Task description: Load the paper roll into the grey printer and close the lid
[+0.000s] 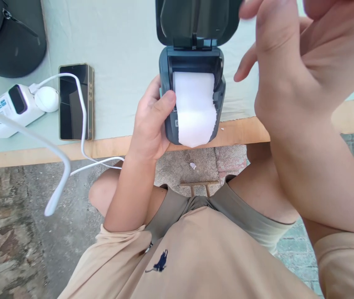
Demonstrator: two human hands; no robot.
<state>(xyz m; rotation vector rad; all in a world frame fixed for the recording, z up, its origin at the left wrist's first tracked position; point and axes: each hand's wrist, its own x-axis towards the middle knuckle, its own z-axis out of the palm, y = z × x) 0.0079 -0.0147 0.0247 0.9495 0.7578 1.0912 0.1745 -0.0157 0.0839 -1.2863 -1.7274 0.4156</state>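
Note:
A dark portable receipt printer point(166, 66) sits in my left hand point(152, 114) at the table's front edge. The thumb of that hand presses on the printer's left rim. Its black lid point(198, 20) is swung up and back, cut off by the top of the view. White paper point(194, 106) lies in the bay, and its torn end hangs over the printer's front. To the right of the lid, my right hand point(291, 62) is raised close to the camera with fingers apart. One fingertip is near the lid's right edge; whether they touch I cannot tell.
Left of the printer lies a phone point(71, 108) beside a white power bank point(11, 110) with a round white piece point(46, 99). A white cable point(81, 97) loops over the table edge. A black zipped case point(11, 41) stands at the far left. Paper scrap point(192, 165) lies below.

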